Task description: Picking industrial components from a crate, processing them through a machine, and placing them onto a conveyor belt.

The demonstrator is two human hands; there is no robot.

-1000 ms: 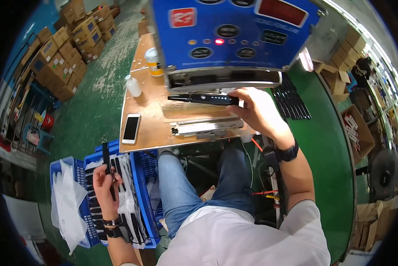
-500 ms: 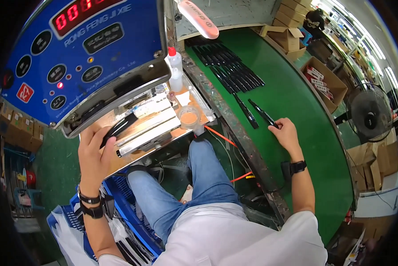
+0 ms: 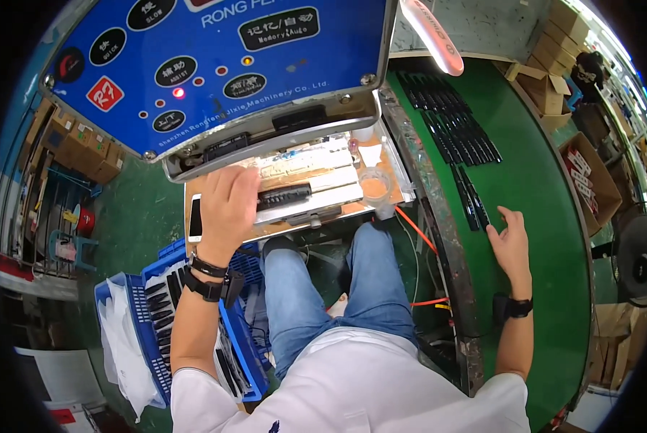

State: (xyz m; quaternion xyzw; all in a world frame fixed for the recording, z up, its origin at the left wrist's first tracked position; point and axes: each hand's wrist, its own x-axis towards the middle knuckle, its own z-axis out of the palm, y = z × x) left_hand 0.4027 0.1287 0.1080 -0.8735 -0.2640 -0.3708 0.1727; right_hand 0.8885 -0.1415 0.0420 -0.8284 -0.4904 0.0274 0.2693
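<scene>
My left hand [image 3: 230, 206] is over the metal fixture [image 3: 331, 179] on the machine's bench, its fingers curled at the left end of a long black part with a ridged face [image 3: 286, 195]. That part lies along the fixture; my hand hides its left end. Over the green table, my right hand [image 3: 511, 242] is open, thumb and forefinger apart. Its thumb tip is at the near end of a slim glossy black piece [image 3: 475, 196], which lies beside a similar one [image 3: 463, 200]. Rows of such black pieces [image 3: 457, 133] lie farther back.
The blue control panel [image 3: 215, 72] overhangs the bench. A tape roll [image 3: 374, 189] and a white phone [image 3: 195, 218] lie on the bench. Blue baskets [image 3: 139, 317] with black parts stand at lower left. A pink-white lamp [image 3: 433, 36] hangs above; cartons [image 3: 594, 184] and a fan [image 3: 637, 260] are at right.
My left hand has brought its black part down onto the fixture. My right hand has laid its black piece beside another and let go. The whole view has shifted.
</scene>
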